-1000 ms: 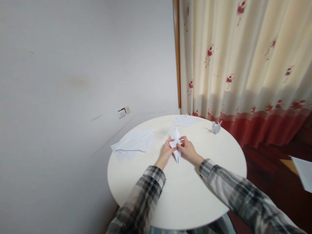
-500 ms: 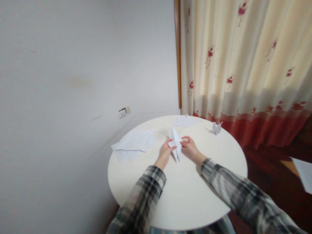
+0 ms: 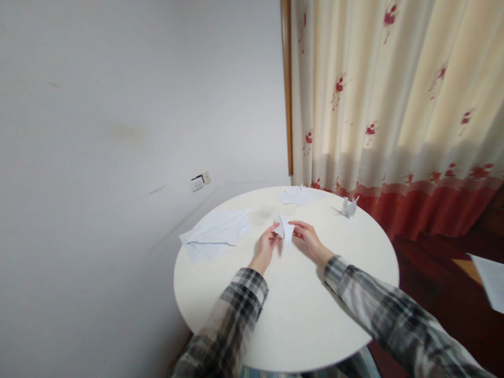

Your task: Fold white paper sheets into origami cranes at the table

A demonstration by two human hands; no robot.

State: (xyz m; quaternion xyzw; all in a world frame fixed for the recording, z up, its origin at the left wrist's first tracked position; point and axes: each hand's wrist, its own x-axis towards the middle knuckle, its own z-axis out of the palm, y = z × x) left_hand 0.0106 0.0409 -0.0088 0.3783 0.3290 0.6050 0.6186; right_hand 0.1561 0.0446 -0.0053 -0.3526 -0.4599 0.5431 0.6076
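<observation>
Between my two hands is a piece of folded white paper [image 3: 286, 234], its flaps partly apart and its lower end blurred. On its left side my left hand [image 3: 268, 244] is closed, with the thumb and fingers pinching the paper. My right hand [image 3: 308, 237] pinches the right edge between thumb and fingertips. Both hands are just above the middle of the white round table [image 3: 311, 315]. The inner folds are hidden by my fingers.
Loose white paper sheets [image 3: 216, 231] lie at the table's left edge. More paper [image 3: 297, 197] lies at the back. A folded paper figure [image 3: 349, 208] stands at the right rim. Beyond are a wall with a socket [image 3: 197, 183] and a floral curtain [image 3: 366, 105].
The folded paper has gone from a long upright diamond to a shorter shape, its upper point lower. My left thumb has moved off its front, and my right fingers have closed on its edge.
</observation>
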